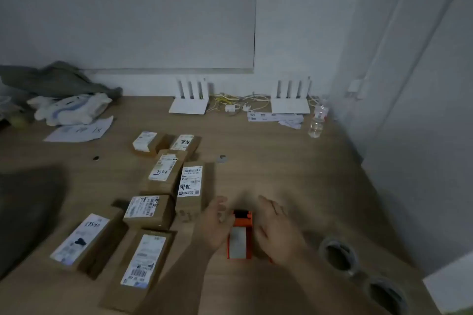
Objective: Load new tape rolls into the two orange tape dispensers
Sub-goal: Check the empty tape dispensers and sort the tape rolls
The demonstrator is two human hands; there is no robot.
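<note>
An orange tape dispenser (240,234) stands on the wooden table (294,174) near its front edge, with a pale roll showing inside its frame and a black part at its far end. My left hand (217,225) rests against its left side, fingers spread. My right hand (277,230) is at its right side, fingers apart; a sliver of orange shows under that wrist. Two clear tape rolls lie flat to the right, one (339,256) nearer my hand and another (387,295) at the table's front corner. A second dispenser is not clearly visible.
Several labelled cardboard parcels (189,181) cover the table left of my hands. Two white routers (189,102) with cables stand at the back wall. A small clear bottle (317,123) stands at the back right. Cloth and papers (76,110) lie at the back left.
</note>
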